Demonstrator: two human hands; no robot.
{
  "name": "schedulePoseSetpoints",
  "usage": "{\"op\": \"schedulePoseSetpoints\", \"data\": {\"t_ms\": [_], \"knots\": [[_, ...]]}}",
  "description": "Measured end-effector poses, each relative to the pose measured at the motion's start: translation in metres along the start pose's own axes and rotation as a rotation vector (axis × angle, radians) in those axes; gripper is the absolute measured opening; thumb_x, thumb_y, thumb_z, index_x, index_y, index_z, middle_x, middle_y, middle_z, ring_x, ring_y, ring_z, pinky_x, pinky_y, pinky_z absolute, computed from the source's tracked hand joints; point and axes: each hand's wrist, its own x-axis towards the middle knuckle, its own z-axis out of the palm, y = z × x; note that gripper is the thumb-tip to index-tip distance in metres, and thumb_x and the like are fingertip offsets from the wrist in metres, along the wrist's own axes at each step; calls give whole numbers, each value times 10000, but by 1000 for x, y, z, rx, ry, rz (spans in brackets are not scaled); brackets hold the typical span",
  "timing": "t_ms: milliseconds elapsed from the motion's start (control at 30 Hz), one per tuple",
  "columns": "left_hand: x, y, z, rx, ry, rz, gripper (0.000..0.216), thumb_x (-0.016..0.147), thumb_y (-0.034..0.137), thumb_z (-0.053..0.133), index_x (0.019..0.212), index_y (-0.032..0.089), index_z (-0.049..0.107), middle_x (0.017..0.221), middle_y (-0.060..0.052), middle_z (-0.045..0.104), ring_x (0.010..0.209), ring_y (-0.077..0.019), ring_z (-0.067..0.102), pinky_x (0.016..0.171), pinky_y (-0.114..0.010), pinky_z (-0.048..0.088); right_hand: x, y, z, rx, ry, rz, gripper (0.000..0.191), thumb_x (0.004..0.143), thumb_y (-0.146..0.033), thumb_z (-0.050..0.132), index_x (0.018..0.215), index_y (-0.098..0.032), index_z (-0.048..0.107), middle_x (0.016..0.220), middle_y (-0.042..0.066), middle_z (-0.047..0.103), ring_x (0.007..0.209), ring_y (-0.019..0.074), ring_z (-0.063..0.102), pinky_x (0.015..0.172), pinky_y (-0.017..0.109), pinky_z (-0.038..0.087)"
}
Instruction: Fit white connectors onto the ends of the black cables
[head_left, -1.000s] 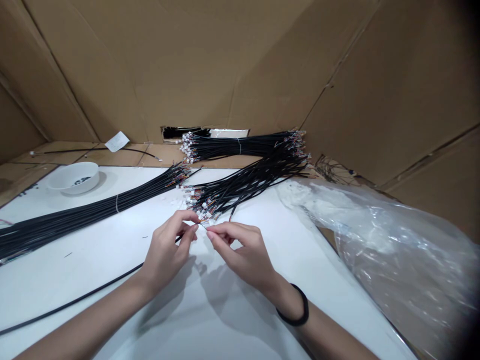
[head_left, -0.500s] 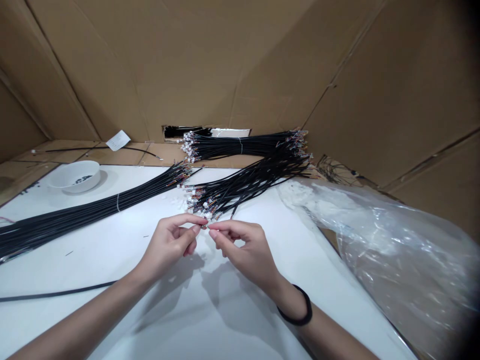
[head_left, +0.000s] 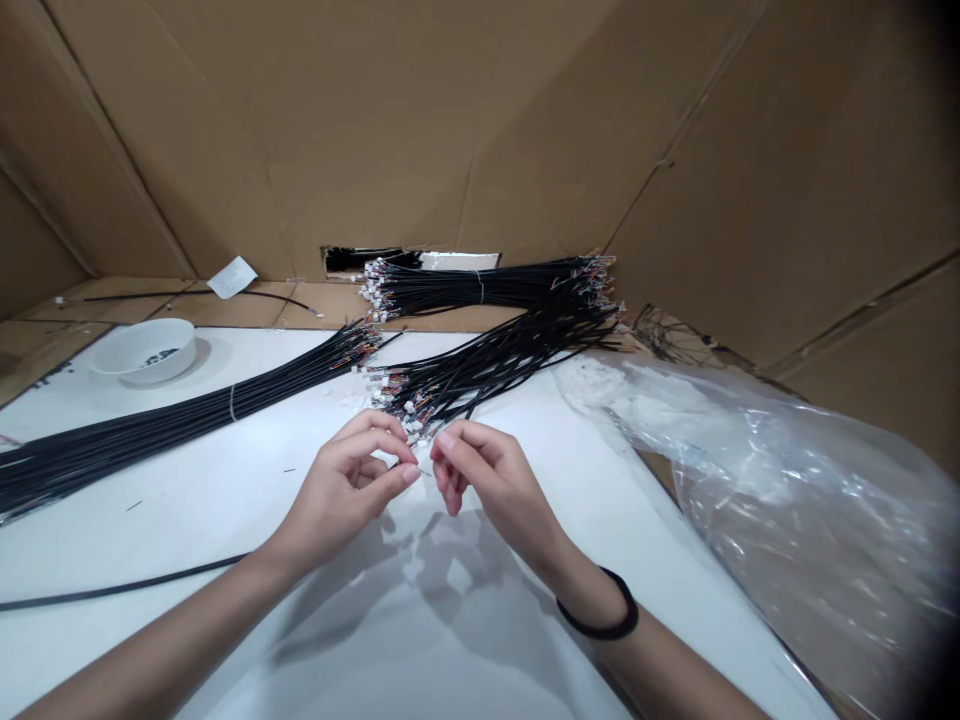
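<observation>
Taking the two hands as the hub of the dial, the long round black-sheathed cable (head_left: 120, 590) lies toward 8 o'clock on the smooth white counter (head_left: 592, 490) and passes out of sight behind the left forearm. Its end appears to be in the left hand (head_left: 341, 490), whose thumb and forefinger nearly meet in a light pinch. A thin dark strand shows at their tips, pointing toward 3 o'clock.

The right hand (head_left: 495, 485) has parted slightly from the left over the last half second; its thumb now lies against curled fingers (head_left: 450, 490) (whether they grip anything, I cannot tell). That suggests the left alone steadies the fine end.

Near the hands at 1 o'clock sprawls a loose heap of black cables with white plastic connectors (head_left: 487, 370); a tied sheaf of straight black cables (head_left: 187, 412) stretches toward 9.
</observation>
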Motion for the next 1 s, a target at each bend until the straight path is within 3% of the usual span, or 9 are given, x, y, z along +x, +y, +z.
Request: {"op": "schedulePoseSetpoints", "data": {"t_ms": [100,300,467,700,1000], "knots": [[-1,2,0,143,-20,104,132,898,265,614,825,155,627,1015,-14,484,479,16,352,447,-176,330,2,0,1,1,-49,35,375,810,-484,649,651,-163,537,543,-51,515,383,54,446,399,184,338],[-3,4,2,359,-43,342,107,928,151,546,906,161,650,980,-42,505,608,-54,449,517,-186,372,1,1,1,2,-59,46,307,819,-418,640,674,-159,562,504,-71,452,398,48,368,392,178,275],[-4,2,2,409,-48,385,116,914,124,564,951,167,665,998,-42,494,578,-44,437,510,-191,377,1,1,0,26,-56,55,287,816,-401,613,663,-166,552,525,-63,468,393,54,393,390,187,305],[-3,5,2,388,41,407,67,886,118,612,880,160,663,956,-29,512,560,-34,420,489,-173,361,-1,0,-4,57,-107,51,162,722,-305,649,717,-148,608,549,-47,526,402,61,428,408,195,318],[-3,6,0,320,77,371,56,866,128,637,862,170,674,948,-38,518,587,-51,451,475,-178,365,-2,0,-6,82,-178,-5,228,761,-353,710,735,-143,627,567,-26,570,417,65,455,415,197,334]]}}
